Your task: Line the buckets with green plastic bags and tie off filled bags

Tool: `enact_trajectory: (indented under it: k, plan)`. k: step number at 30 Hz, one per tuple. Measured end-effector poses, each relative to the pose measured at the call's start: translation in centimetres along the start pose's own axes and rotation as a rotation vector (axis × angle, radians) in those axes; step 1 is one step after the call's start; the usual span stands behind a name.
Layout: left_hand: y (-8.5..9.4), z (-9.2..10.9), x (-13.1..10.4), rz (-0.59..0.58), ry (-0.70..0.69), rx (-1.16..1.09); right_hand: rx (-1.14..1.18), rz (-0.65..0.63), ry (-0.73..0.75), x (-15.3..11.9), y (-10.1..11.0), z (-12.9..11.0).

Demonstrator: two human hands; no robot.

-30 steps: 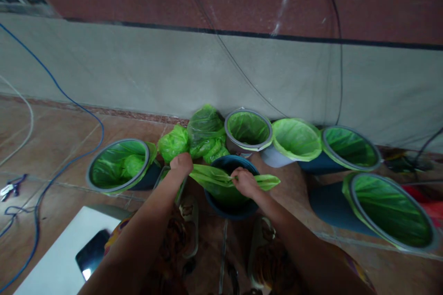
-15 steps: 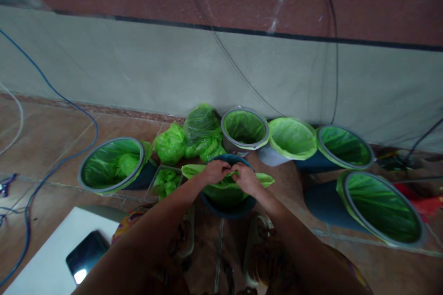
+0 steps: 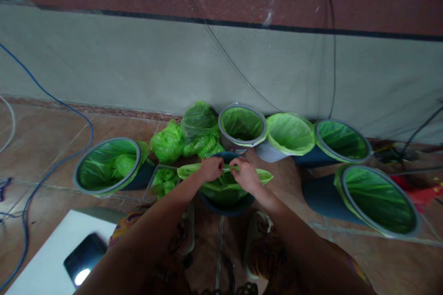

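A dark blue bin [image 3: 226, 211] stands on the floor between my feet. Inside it hangs a green plastic bag [image 3: 221, 193], its mouth spread wide and sticking out past the bin on both sides. My left hand [image 3: 212, 168] is closed on the far edge of the bag's mouth. On the same edge, a short way to the right, my right hand [image 3: 245, 174] pinches the plastic. A strip of the bag edge runs between the two hands. The bag's bottom is hidden inside the bin.
Lined bins stand at the left [image 3: 83, 184], behind [image 3: 226, 136] and at the right [image 3: 318, 198]. Knotted green bags [image 3: 168, 142] lean near the wall. A small container [image 3: 152, 184] holds green plastic. A phone [image 3: 85, 256] lies on a white surface [image 3: 44, 258]. A blue cable [image 3: 44, 179] crosses the floor.
My hands have moved apart a little along the bag's edge, and the bag's mouth is opened wider. The whole view has shifted slightly.
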State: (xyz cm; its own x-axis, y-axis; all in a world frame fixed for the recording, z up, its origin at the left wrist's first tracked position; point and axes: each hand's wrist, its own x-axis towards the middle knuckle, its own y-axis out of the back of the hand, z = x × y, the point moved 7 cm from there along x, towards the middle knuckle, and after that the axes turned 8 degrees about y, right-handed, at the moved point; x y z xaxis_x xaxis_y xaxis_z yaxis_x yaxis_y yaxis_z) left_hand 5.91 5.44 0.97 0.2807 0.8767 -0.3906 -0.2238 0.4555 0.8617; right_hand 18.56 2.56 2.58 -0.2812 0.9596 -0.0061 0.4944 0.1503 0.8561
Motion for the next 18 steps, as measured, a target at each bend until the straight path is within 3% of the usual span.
enact_trajectory:
  k: [3,9,13,18]
  plan:
    - [0.7,-0.4,0.1,0.029,0.053,-0.021,0.018,-0.047,-0.002,-0.6,-0.1,-0.8]
    - [1.5,-0.4,-0.1,0.086,0.077,-0.058,-0.091,-0.378,0.048,-3.5,-4.9,-2.1]
    - [1.7,0.3,-0.1,0.102,0.031,-0.145,-0.176,-0.449,0.042,-4.4,-7.6,-1.5]
    - [2.3,1.0,-0.4,0.111,-0.024,-0.251,-0.270,-0.491,0.045,-4.1,-9.2,-0.7]
